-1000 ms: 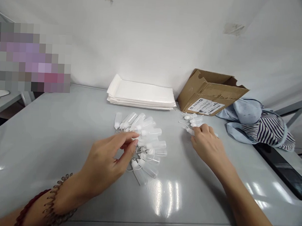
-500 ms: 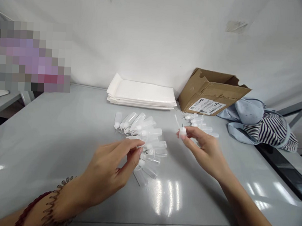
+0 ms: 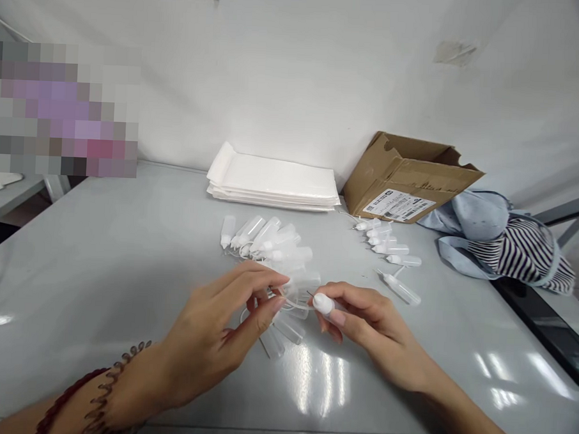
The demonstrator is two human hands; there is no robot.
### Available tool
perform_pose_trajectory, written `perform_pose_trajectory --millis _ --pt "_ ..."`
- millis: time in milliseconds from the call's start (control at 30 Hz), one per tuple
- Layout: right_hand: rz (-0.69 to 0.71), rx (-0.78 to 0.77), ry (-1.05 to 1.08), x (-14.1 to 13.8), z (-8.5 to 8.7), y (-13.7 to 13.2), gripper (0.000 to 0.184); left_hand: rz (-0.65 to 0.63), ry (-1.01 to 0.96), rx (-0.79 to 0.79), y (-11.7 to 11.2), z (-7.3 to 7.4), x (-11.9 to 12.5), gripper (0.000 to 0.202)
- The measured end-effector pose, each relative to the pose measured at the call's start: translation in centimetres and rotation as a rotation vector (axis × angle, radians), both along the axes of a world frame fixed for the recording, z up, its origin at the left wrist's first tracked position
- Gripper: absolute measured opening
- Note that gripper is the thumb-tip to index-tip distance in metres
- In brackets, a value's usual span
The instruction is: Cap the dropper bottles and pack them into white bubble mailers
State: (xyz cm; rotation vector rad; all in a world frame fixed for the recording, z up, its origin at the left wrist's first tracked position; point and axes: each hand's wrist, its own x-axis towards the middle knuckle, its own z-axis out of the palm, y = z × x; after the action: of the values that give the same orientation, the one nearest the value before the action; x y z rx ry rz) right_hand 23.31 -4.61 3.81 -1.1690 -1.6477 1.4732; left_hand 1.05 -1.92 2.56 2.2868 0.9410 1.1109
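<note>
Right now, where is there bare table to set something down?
Wide bare table left of the loose bottles; a patch between the right hand, pinching a white cap, and the cloth. Crowded around the left hand and the bottle row by the box.

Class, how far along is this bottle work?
Done: a few small clear needle-tipped bottles lie beside the brown cardboard box. In hand: the right hand pinches a white needle-tipped cap; the left hand touches the larger heap of clear bottles, likely left to do.
</note>
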Motion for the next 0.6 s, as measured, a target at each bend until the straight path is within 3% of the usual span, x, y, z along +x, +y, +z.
perform_pose_trajectory --millis 400,600 --pt "-0.116 0.164 -0.023 0.41 0.00 0.28 0.014 0.007 0.006 -0.050 0.28 -0.09 0.19 0.015" --pt "-0.093 0.221 -0.085 0.36 0.18 0.24 0.014 -0.019 0.007 -0.042 0.28 -0.15 0.11 0.011"
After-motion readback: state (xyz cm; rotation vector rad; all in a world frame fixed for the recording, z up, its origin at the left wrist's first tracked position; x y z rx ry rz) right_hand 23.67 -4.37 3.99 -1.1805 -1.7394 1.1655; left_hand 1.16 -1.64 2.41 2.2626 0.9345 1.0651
